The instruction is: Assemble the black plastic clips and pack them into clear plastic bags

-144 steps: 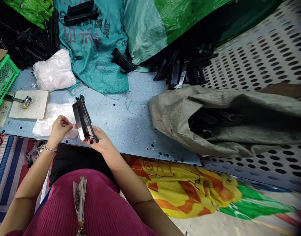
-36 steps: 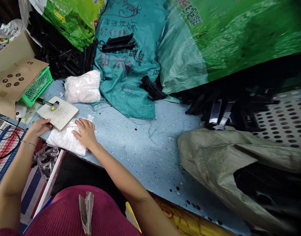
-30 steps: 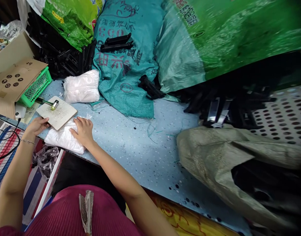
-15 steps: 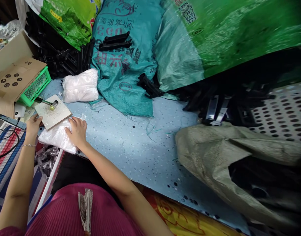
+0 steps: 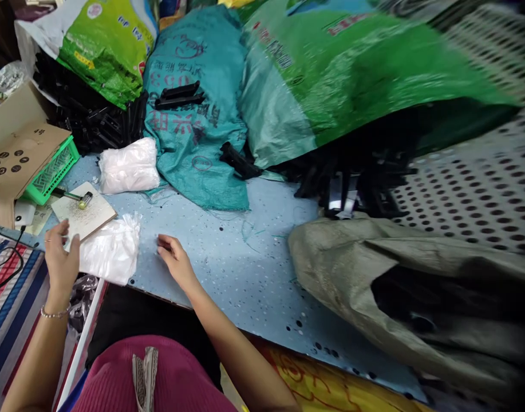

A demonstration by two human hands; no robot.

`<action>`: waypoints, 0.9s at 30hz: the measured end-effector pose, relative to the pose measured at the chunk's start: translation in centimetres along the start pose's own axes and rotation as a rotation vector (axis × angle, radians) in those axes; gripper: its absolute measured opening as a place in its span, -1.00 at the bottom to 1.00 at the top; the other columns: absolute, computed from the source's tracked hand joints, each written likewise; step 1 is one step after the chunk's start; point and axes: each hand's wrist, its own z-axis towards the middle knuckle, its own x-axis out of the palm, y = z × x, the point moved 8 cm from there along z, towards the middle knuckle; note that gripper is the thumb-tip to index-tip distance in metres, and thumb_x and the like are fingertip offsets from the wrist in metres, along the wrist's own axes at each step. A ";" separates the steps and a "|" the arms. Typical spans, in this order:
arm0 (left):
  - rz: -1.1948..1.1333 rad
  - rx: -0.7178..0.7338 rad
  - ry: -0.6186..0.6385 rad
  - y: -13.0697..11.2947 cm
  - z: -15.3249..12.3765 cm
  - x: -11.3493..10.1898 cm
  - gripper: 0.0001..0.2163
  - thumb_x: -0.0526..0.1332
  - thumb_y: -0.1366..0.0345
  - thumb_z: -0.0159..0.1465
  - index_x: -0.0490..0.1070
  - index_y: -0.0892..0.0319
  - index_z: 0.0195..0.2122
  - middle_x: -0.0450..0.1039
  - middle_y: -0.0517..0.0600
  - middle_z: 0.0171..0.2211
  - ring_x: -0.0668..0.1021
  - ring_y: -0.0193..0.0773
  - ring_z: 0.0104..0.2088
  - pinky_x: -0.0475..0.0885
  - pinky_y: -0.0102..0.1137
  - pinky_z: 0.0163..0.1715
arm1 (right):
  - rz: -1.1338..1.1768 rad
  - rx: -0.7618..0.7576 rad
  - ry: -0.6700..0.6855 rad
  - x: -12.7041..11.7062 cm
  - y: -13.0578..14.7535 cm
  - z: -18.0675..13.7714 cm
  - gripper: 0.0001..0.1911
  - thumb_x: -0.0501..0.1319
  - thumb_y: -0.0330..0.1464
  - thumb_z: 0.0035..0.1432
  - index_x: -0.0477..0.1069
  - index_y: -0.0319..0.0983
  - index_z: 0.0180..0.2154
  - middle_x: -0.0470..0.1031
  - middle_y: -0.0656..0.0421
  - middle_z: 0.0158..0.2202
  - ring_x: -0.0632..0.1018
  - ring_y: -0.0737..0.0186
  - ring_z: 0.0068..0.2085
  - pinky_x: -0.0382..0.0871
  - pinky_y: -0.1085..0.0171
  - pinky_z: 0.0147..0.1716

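My left hand (image 5: 61, 260) is raised at the table's near left edge, fingers up and loosely apart, with nothing seen in it. It hovers just left of a white plastic bag (image 5: 110, 252) and below a small wooden board (image 5: 88, 220). A small hammer (image 5: 82, 200) lies on the board. My right hand (image 5: 173, 258) rests on the blue speckled table (image 5: 236, 269), just right of the bag, with its fingers curled into a pinch. What the pinch holds, if anything, is too small to see.
A grey sack (image 5: 374, 269) with black parts inside lies at right, and loose black plastic parts (image 5: 352, 183) are piled behind it. Teal (image 5: 189, 143) and green (image 5: 352, 80) sacks fill the back. A second white bag (image 5: 129, 169), a green basket (image 5: 51, 171) and a cardboard box (image 5: 13, 149) stand left.
My right hand came off the white bag and moved right onto the bare table, fingers curling. My left hand let go of the board's edge and lifted. The black part held 4.8 s ago is gone from my hands.
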 end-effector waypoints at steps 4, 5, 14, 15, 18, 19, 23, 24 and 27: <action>-0.179 0.314 0.315 -9.9 2.2 8.7 -0.63 0.20 0.28 0.36 0.39 0.15 0.18 0.46 0.14 0.05 0.54 -0.10 0.03 0.49 -0.14 0.07 | 0.094 0.097 -0.095 -4.0 -1.5 -1.5 -0.61 0.24 -0.15 0.24 0.44 -0.12 0.05 0.52 0.02 0.09 0.60 0.06 -0.01 0.55 0.02 -0.01; -0.198 0.380 0.389 -12.0 3.2 11.4 -0.63 0.20 0.29 0.35 0.39 0.16 0.18 0.46 0.15 0.07 0.53 -0.09 0.06 0.47 -0.12 0.12 | 0.089 0.096 -0.109 -5.1 -1.7 -1.6 -0.62 0.24 -0.15 0.24 0.45 -0.13 0.05 0.54 0.02 0.07 0.61 0.06 -0.02 0.54 0.02 0.00; -0.239 0.525 0.723 -23.8 7.6 29.8 -0.63 0.22 0.39 0.27 0.46 0.25 0.11 0.50 0.20 0.09 0.52 0.01 0.16 0.38 -0.05 0.25 | -0.662 -0.080 -0.515 -23.6 7.2 12.6 -0.56 0.04 -0.51 0.29 0.38 -0.27 0.16 0.38 -0.13 0.24 0.35 0.08 0.29 0.16 0.03 0.32; -0.270 0.530 0.754 -24.3 6.7 30.6 -0.63 0.23 0.37 0.27 0.46 0.23 0.11 0.51 0.18 0.09 0.53 -0.01 0.15 0.40 -0.06 0.24 | -0.688 -0.071 -0.545 -25.3 8.3 14.9 -0.54 0.02 -0.53 0.31 0.32 -0.35 0.21 0.28 -0.20 0.31 0.27 0.06 0.34 0.08 0.04 0.34; -0.357 0.494 0.828 -24.3 4.3 32.2 -0.63 0.24 0.36 0.26 0.48 0.20 0.10 0.53 0.16 0.08 0.54 -0.03 0.14 0.42 -0.09 0.22 | -0.720 -0.040 -0.554 -28.0 10.0 20.0 -0.54 0.14 -0.51 0.30 0.29 -0.44 0.22 0.24 -0.28 0.31 0.21 -0.05 0.34 -0.01 -0.05 0.34; -0.384 0.463 0.843 -23.8 3.9 32.5 -0.63 0.24 0.36 0.25 0.49 0.19 0.10 0.53 0.16 0.08 0.55 -0.03 0.14 0.42 -0.09 0.22 | -0.722 -0.028 -0.548 -28.3 10.1 20.8 -0.55 0.19 -0.51 0.28 0.32 -0.43 0.19 0.29 -0.28 0.27 0.24 -0.07 0.31 -0.01 -0.08 0.32; -0.545 0.211 0.865 -21.2 3.9 33.1 -0.61 0.27 0.24 0.25 0.48 0.20 0.09 0.53 0.19 0.07 0.55 -0.02 0.12 0.40 -0.05 0.22 | -0.684 0.002 -0.531 -27.3 9.3 19.2 -0.74 0.15 -0.46 0.33 0.43 -0.33 0.03 0.45 -0.14 0.10 0.38 0.01 0.18 0.17 0.01 0.23; -0.608 0.110 0.869 -20.7 4.0 33.2 -0.58 0.28 0.18 0.25 0.46 0.20 0.11 0.52 0.21 0.09 0.55 -0.02 0.13 0.40 -0.05 0.21 | -0.647 0.003 -0.519 -26.4 8.9 17.8 -0.76 0.09 -0.42 0.37 0.44 -0.30 0.00 0.49 -0.09 0.05 0.43 0.06 0.12 0.26 0.07 0.18; -0.899 -0.184 0.978 -21.3 2.6 33.1 -0.43 0.28 -0.03 0.26 0.36 0.19 0.21 0.48 0.24 0.15 0.54 -0.02 0.15 0.43 -0.09 0.17 | -0.240 0.018 -0.371 -21.6 6.6 12.5 -0.66 -0.02 -0.21 0.44 0.44 -0.24 -0.08 0.56 0.05 -0.14 0.55 0.16 -0.14 0.46 0.19 -0.10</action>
